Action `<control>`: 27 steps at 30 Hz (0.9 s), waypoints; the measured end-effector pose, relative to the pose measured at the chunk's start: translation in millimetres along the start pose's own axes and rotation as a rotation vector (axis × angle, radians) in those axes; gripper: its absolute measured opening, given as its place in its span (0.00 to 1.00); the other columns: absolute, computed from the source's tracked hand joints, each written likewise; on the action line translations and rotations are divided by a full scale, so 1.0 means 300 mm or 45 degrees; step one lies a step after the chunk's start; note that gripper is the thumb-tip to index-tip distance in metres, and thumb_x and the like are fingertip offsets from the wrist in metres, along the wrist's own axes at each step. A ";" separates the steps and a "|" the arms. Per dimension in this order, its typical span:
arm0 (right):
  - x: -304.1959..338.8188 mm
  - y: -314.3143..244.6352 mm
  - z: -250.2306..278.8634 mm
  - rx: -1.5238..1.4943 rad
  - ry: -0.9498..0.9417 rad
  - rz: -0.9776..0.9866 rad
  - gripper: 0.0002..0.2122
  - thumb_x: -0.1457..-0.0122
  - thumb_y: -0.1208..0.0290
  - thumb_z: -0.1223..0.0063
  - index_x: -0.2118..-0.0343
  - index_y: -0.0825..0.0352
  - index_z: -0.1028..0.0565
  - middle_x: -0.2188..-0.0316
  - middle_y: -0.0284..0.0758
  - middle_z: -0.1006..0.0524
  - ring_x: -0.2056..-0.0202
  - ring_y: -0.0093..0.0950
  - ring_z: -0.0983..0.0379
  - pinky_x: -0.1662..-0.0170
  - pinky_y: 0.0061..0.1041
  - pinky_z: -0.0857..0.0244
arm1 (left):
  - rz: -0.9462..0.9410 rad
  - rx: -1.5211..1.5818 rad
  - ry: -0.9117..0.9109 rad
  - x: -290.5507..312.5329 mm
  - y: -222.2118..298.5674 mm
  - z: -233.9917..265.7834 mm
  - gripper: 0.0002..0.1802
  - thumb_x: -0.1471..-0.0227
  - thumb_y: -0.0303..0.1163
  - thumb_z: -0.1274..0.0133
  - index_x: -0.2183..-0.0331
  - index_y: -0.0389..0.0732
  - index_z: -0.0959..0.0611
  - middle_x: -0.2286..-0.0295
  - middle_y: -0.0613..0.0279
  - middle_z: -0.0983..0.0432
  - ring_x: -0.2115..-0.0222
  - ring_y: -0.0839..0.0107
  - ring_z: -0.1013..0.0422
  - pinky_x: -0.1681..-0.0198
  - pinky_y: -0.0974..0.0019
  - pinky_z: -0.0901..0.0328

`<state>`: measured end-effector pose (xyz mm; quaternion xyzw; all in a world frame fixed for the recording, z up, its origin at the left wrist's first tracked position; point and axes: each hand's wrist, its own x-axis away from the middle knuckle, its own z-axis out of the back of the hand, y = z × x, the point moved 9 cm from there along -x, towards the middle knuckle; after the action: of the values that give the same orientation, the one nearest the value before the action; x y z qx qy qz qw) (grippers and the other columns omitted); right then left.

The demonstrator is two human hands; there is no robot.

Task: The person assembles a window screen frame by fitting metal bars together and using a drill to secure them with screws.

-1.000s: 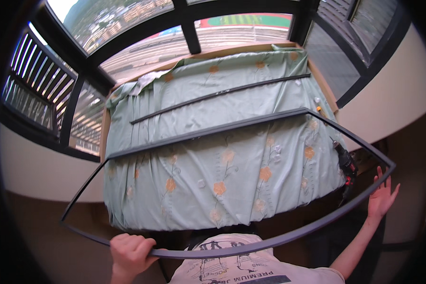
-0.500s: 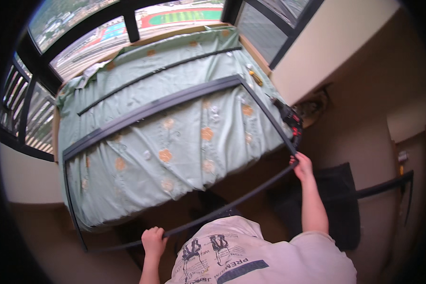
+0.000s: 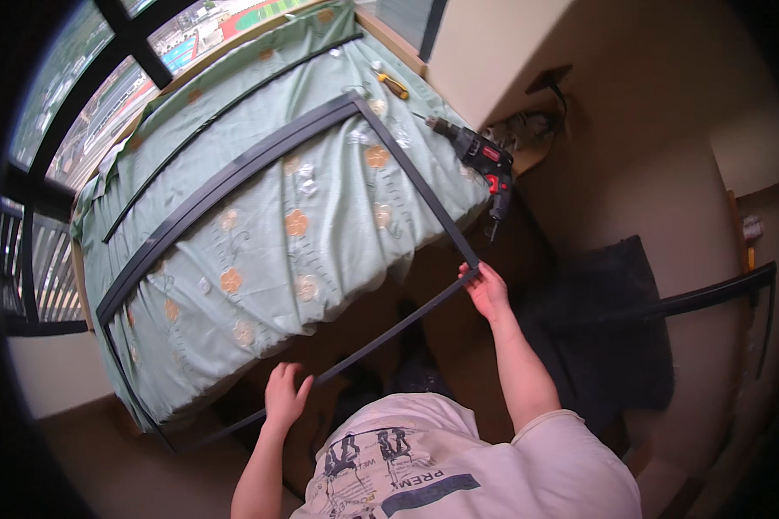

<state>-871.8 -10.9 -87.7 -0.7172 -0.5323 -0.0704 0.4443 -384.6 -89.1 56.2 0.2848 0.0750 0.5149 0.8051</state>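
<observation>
Bedding comes first by size: a pale green sheet with orange flowers (image 3: pixel 260 233) covers the bed, and every other place is told from it. Beyond the sheet's far edge stand dark window bars (image 3: pixel 121 35) with daylight behind them. Over the sheet lies a large dark rectangular frame (image 3: pixel 234 177), its far long rail resting across the middle of the cloth and its near long rail hanging off the sheet's near edge, above the brown floor. A thin dark strip (image 3: pixel 225 112) lies loose on the sheet farther back than the frame, roughly parallel to its far rail. At the sheet's right end a red and black power drill (image 3: pixel 485 160) rests at the edge, and a yellow-handled screwdriver (image 3: pixel 395 85) lies just behind it on the cloth. The right hand (image 3: pixel 486 290) grips the frame's near right corner, just off the sheet's near edge, fingers curled around the rail. The left hand (image 3: pixel 286 396) sits against the near rail farther left, fingers spread and loose, touching the rail rather than closed on it.
</observation>
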 end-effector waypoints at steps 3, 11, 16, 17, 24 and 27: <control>0.007 -0.009 0.011 0.079 0.010 -0.061 0.08 0.36 0.71 0.55 0.59 0.68 0.26 0.63 0.38 0.22 0.58 0.33 0.25 0.52 0.32 0.31 | 0.046 0.405 -0.220 -0.293 0.303 -0.233 0.11 0.47 0.35 0.45 0.65 0.37 0.21 0.69 0.54 0.25 0.65 0.58 0.27 0.60 0.61 0.33; -0.011 0.011 0.067 0.225 0.099 0.015 0.06 0.37 0.69 0.50 0.62 0.65 0.25 0.65 0.28 0.23 0.62 0.17 0.28 0.58 0.19 0.33 | 0.430 1.166 -0.531 -0.750 0.821 -0.933 0.15 0.43 0.37 0.46 0.61 0.34 0.19 0.67 0.63 0.21 0.66 0.76 0.28 0.61 0.72 0.34; -0.029 -0.007 0.093 0.261 0.137 0.023 0.08 0.39 0.70 0.46 0.61 0.67 0.24 0.66 0.26 0.23 0.64 0.15 0.30 0.59 0.18 0.35 | 0.725 1.301 -0.808 -0.757 0.811 -1.010 0.11 0.47 0.37 0.41 0.67 0.38 0.17 0.73 0.71 0.23 0.72 0.83 0.31 0.68 0.77 0.38; -0.041 -0.012 0.096 0.329 0.106 0.032 0.08 0.39 0.70 0.46 0.60 0.68 0.24 0.66 0.27 0.23 0.64 0.15 0.30 0.59 0.17 0.35 | 0.720 1.311 -0.835 -0.768 0.824 -1.006 0.10 0.46 0.37 0.41 0.68 0.39 0.17 0.73 0.70 0.22 0.73 0.83 0.30 0.68 0.77 0.37; -0.018 -0.024 0.125 0.213 0.078 0.004 0.08 0.38 0.69 0.47 0.62 0.68 0.25 0.65 0.30 0.22 0.65 0.17 0.27 0.59 0.19 0.33 | 0.773 1.389 -0.730 -0.797 0.898 -0.944 0.13 0.45 0.37 0.42 0.69 0.35 0.19 0.72 0.64 0.21 0.71 0.79 0.27 0.65 0.75 0.33; -0.007 0.016 0.144 0.117 0.123 -0.140 0.07 0.38 0.69 0.49 0.63 0.67 0.26 0.64 0.32 0.21 0.63 0.20 0.26 0.58 0.22 0.31 | 0.824 1.320 -0.755 -0.781 0.865 -0.955 0.14 0.45 0.38 0.42 0.67 0.36 0.19 0.71 0.64 0.21 0.69 0.79 0.27 0.65 0.75 0.33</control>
<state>-884.9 18.3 -117.4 -0.6614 -0.5515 -0.1048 0.4974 -814.7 -104.4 -81.9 0.7712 -0.0008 0.5274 0.3564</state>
